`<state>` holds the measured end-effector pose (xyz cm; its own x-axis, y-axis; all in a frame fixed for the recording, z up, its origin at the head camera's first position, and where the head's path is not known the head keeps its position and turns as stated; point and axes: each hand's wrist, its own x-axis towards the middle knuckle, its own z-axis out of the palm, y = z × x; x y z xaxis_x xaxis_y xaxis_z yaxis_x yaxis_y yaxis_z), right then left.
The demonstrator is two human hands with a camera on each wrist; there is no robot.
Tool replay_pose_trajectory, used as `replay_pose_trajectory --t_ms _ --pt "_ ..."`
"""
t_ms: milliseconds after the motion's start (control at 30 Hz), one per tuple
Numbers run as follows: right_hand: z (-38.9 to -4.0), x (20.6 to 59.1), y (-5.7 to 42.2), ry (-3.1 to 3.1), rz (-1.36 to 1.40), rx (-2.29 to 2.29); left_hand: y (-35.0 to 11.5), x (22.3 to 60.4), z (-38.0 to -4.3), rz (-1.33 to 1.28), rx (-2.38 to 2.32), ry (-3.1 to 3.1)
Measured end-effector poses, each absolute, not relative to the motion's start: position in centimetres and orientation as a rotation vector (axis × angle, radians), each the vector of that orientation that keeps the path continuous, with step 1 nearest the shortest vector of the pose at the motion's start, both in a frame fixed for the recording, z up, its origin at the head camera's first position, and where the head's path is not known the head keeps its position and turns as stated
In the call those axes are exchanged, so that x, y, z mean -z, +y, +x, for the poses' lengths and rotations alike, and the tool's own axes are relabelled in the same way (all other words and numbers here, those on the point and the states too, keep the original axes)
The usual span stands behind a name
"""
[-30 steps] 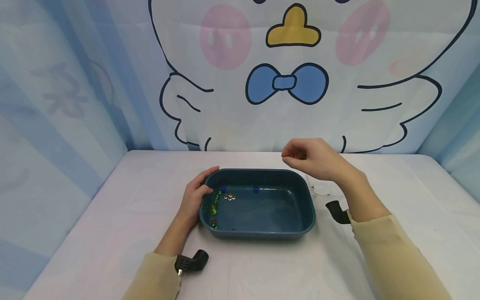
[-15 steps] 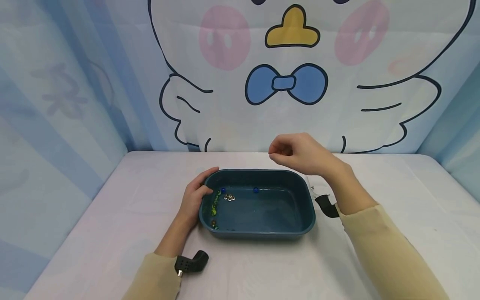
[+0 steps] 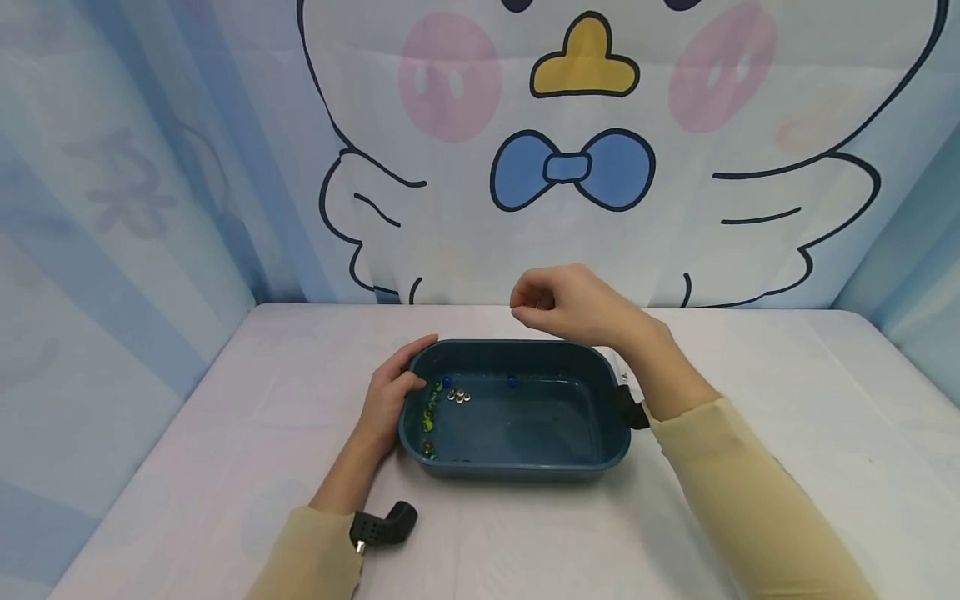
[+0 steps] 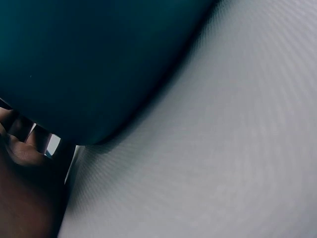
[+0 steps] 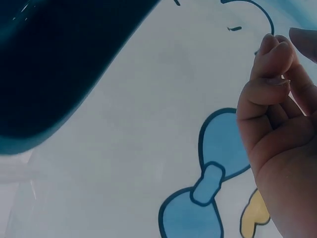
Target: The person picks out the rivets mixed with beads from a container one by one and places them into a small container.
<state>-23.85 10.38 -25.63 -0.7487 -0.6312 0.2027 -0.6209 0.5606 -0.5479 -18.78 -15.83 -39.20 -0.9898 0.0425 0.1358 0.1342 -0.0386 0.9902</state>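
A dark teal basin (image 3: 517, 468) holding water stands mid-table. Several small marbles (image 3: 457, 395) lie at its left end, and a blue marble (image 3: 512, 381) sits near the back wall. My left hand (image 3: 390, 396) grips the basin's left rim, thumb along the back corner and fingers over the edge. The left wrist view shows the basin's outer wall (image 4: 89, 64) close to that hand (image 4: 20, 148). My right hand (image 3: 525, 307) hovers above the back rim, fingers curled toward the thumb. In the right wrist view nothing shows between the fingers (image 5: 270, 54).
The white-covered table (image 3: 225, 433) is closed in by a cartoon-bird curtain (image 3: 570, 167) behind and pale blue curtains at the sides. A clear item (image 3: 628, 379) peeks out at the basin's right end, mostly hidden by my right forearm.
My right hand has moved left from beyond the basin's right end to above its back rim, fingers staying curled. The left hand and the basin have not moved.
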Motion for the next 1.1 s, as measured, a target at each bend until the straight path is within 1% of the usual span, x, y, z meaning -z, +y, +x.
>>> replay_pose_trajectory --t_ms 367,933,1100 --pt "-24.3 26.3 8.5 2.734 -1.151 0.927 -15.9 39.2 -18.8 -0.202 2.190 -2.140" --pt "-24.7 27.8 6.8 2.687 -1.108 0.835 -15.8 39.2 -18.8 -0.188 2.199 -2.141" --pt "-24.7 28.4 6.6 2.644 -1.158 0.826 -15.8 39.3 -18.8 -0.198 2.202 -2.137"
